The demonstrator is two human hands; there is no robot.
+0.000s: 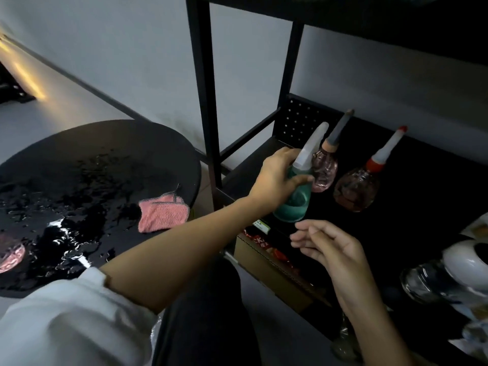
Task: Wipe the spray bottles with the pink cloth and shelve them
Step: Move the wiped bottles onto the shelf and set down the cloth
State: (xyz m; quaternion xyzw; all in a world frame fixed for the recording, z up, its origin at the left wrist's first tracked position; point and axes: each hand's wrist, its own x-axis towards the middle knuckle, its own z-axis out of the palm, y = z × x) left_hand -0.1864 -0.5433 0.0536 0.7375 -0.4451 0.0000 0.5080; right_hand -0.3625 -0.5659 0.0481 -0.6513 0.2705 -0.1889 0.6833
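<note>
My left hand [277,178] grips the neck of a green spray bottle [293,204] with a white nozzle, at the front left of the black shelf [412,207]. A pink spray bottle [326,170] with a grey nozzle stands just behind it. Further right on the shelf stands a brownish-red bottle [355,191] with a red and white nozzle. My right hand [330,249] hovers below the green bottle, fingers loosely curled, holding nothing. The pink cloth [162,212] lies folded on the wet round black table [105,143]. Another pink bottle [9,256] shows at the table's left edge.
The black metal rack's uprights [206,88] rise between table and shelf. A cardboard box [274,270] with red packets sits on a lower level. A clear glass jar [422,283] and a white rounded object [467,262] stand at the right of the shelf. Water covers much of the table.
</note>
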